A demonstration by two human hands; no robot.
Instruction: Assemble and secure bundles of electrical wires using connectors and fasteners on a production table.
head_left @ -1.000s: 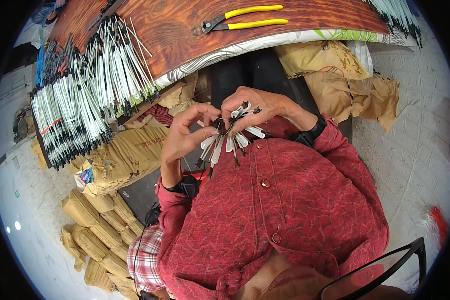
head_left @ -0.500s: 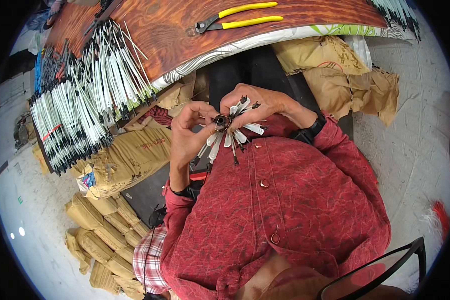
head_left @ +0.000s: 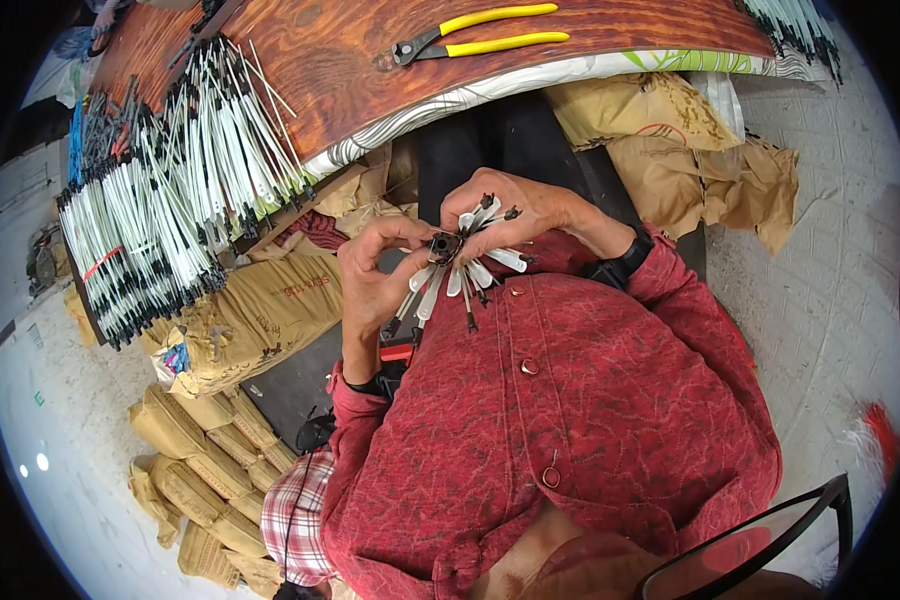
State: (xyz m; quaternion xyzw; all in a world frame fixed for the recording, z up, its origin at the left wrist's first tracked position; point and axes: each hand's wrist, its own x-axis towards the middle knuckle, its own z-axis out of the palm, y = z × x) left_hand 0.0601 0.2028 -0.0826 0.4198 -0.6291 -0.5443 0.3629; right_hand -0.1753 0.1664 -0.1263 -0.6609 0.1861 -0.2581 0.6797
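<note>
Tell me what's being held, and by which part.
The left hand and right hand hold a fanned bundle of black-tipped white strips near its dark gathered end.

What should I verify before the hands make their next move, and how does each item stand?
1. Right hand holding the bunch of white, black-tipped strips: ok.
2. Left hand at the dark round piece beside the strips: ok, thumb and fingertips are at its edge.
3. Strips aligned: not ok, they fan out in several directions.
4. Each strip's join to the dark piece sound: cannot tell, too small and partly covered by fingers.
5. Yellow-handled pliers clear of both hands: ok, lying on the wooden table.
</note>
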